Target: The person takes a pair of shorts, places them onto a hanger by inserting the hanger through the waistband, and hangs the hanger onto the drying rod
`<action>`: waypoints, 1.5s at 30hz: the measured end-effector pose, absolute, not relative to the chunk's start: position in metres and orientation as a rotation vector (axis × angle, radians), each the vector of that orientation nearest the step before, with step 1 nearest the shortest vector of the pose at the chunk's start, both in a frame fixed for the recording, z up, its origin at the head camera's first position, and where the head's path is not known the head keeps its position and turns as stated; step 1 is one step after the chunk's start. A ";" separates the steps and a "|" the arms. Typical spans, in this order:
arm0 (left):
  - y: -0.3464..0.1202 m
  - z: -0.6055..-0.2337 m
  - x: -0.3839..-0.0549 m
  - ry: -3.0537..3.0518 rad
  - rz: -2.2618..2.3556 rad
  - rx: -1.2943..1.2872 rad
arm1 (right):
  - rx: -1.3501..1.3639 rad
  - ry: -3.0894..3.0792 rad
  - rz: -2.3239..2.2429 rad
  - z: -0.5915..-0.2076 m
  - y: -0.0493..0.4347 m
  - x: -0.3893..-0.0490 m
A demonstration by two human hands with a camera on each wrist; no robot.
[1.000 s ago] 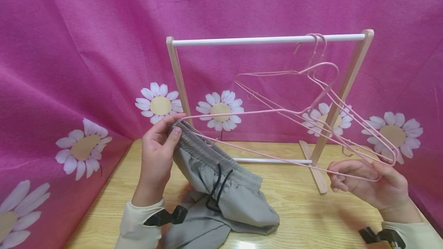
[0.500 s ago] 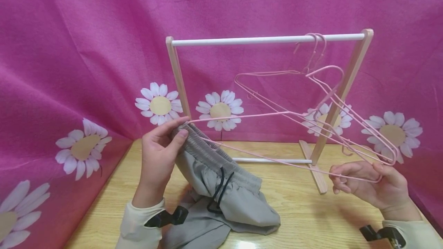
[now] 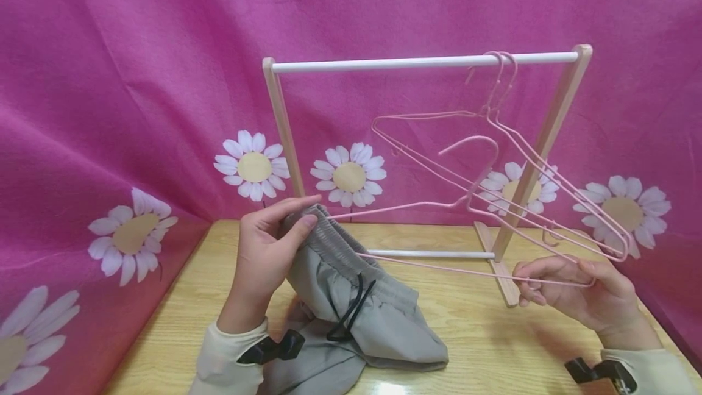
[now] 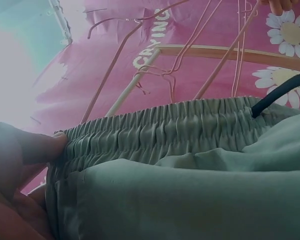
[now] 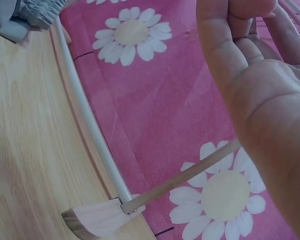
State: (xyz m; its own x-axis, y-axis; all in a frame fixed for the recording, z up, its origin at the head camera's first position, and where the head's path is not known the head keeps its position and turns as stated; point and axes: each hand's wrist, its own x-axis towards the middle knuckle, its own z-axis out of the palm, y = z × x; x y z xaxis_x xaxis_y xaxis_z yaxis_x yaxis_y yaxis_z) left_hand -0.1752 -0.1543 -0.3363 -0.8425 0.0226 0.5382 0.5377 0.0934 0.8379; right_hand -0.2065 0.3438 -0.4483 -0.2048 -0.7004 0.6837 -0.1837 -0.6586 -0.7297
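Note:
In the head view my left hand (image 3: 263, 261) pinches the elastic waistband of grey pants (image 3: 384, 322), thumb outside. Their black drawstring (image 3: 359, 309) hangs in front, and the lower part lies bunched on the table. A pink wire hanger (image 3: 469, 196) reaches across from the right, its left end hidden inside the waistband. My right hand (image 3: 587, 291) holds that hanger by its right corner. The gathered waistband (image 4: 155, 132) fills the left wrist view beside the thumb of my left hand (image 4: 20, 165). The right wrist view shows my right hand (image 5: 270, 95) with curled fingers.
Behind my hands stands a wooden rack with a white top rail (image 3: 384, 64). Two more pink hangers (image 3: 581, 194) hang at the rail's right, overlapping the held one in view. Pink daisy-print cloth (image 3: 164, 47) walls the wooden table (image 3: 460, 322) at back and sides.
The held hanger has shifted left, its hook lower, and more of its left end is inside the waistband. My left hand has moved slightly right and down with the waistband.

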 end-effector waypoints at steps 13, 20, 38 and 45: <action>-0.151 -0.337 -0.174 -2.008 -1.748 -0.573 | -1.652 1.037 -1.950 -0.450 0.340 -0.207; -0.147 -0.338 -0.174 -2.018 -1.704 -0.590 | -1.637 1.021 -1.944 -0.448 0.334 -0.208; -0.131 -0.341 -0.168 -2.060 -1.527 -0.785 | -1.631 1.083 -1.947 -0.446 0.324 -0.204; -0.122 -0.344 -0.166 -2.073 -1.477 -0.847 | -1.579 1.126 -1.918 -0.438 0.313 -0.201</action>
